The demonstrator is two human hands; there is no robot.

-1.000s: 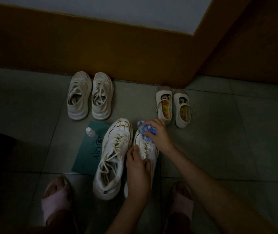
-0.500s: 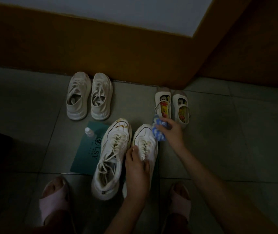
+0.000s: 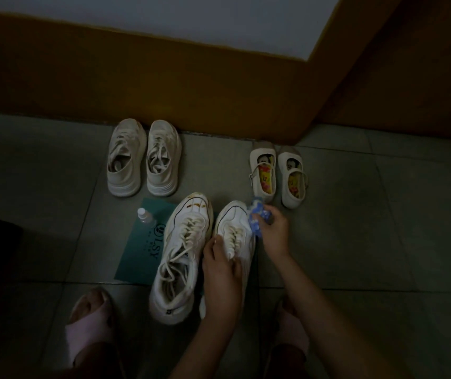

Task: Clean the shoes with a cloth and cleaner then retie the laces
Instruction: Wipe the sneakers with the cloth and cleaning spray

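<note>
Two white laced sneakers stand side by side on the floor. The left sneaker (image 3: pixel 180 255) has stains on its toe and loose laces. My left hand (image 3: pixel 221 272) grips the right sneaker (image 3: pixel 233 222) over its laces and tongue. My right hand (image 3: pixel 273 231) holds a crumpled blue-and-white cloth (image 3: pixel 257 217) against the right side of that sneaker's toe. A small clear cleaner bottle (image 3: pixel 145 216) lies on a teal bag (image 3: pixel 142 250) left of the sneakers.
A beige pair of sneakers (image 3: pixel 143 157) and a small white pair of strap shoes (image 3: pixel 277 173) stand near the brown wall base. My feet in pink slippers (image 3: pixel 89 324) are at the bottom. The floor is grey tile.
My right hand moved the cloth from the top of the right sneaker's toe out to its right side, then slightly back against it. The left hand kept its grip.
</note>
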